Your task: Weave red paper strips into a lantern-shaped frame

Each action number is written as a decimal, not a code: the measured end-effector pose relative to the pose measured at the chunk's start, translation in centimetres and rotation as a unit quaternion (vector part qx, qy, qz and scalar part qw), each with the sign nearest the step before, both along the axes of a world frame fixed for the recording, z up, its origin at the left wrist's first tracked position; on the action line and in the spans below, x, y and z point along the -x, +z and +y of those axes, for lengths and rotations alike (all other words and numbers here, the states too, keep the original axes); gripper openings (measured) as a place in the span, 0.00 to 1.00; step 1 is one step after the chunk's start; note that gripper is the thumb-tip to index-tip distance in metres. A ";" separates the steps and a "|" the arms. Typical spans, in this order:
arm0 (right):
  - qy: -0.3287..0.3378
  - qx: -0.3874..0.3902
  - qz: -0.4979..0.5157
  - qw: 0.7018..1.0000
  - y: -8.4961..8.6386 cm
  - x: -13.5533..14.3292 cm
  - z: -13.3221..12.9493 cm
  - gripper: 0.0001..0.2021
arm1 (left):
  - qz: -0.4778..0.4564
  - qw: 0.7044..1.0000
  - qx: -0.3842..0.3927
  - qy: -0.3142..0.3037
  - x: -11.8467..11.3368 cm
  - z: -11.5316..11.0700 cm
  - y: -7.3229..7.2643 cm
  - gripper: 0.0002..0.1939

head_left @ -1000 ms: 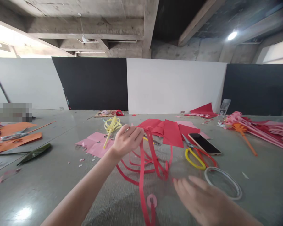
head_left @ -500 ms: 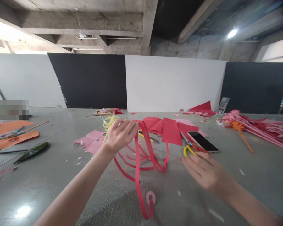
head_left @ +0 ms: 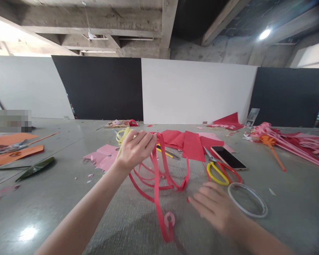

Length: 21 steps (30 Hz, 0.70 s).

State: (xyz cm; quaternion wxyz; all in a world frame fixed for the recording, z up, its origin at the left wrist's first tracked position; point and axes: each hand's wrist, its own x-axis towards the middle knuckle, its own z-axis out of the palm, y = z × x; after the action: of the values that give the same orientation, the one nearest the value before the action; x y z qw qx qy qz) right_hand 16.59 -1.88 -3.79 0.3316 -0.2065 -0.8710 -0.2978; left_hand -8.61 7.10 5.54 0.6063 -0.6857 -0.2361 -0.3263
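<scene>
My left hand [head_left: 138, 147] is closed around the upper ends of several long red strips [head_left: 156, 177], which hang and curl down to the floor. My right hand [head_left: 212, 205] is blurred, low over the floor, its fingers stretched forward, with a small red bit at a fingertip. Just beyond it lie scissors [head_left: 220, 173] with yellow and red handles. Beside that hand is a white tape ring [head_left: 247, 200]. A pink paper ring [head_left: 169, 219] lies by the end of one strip. Red paper sheets [head_left: 193, 146] are spread behind the strips.
A phone [head_left: 228, 157] lies beside the scissors. Pink paper [head_left: 103, 157] and a yellow ribbon coil [head_left: 122, 135] are left of centre. Orange paper [head_left: 18, 156] and a green leaf [head_left: 36, 168] lie far left. A pink and red strip pile [head_left: 289, 141] is at right.
My right hand has moved left and toward me, away from the scissors, whose handles now show fully. The white tape ring has come into view. My left hand keeps its hold on the strips.
</scene>
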 end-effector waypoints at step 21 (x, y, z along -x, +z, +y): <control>0.065 0.062 -0.059 0.994 -2.7 2.9 -0.3 0.10 | 0.014 1.000 -0.008 -0.019 -0.7 -0.1 -0.2 0.07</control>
State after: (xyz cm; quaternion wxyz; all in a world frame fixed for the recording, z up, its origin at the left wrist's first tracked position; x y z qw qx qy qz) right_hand 13.65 -2.20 -6.46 0.2846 -0.1515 -0.9176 -0.2326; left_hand -7.86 7.04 5.32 0.6087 -0.6898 -0.2117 -0.3299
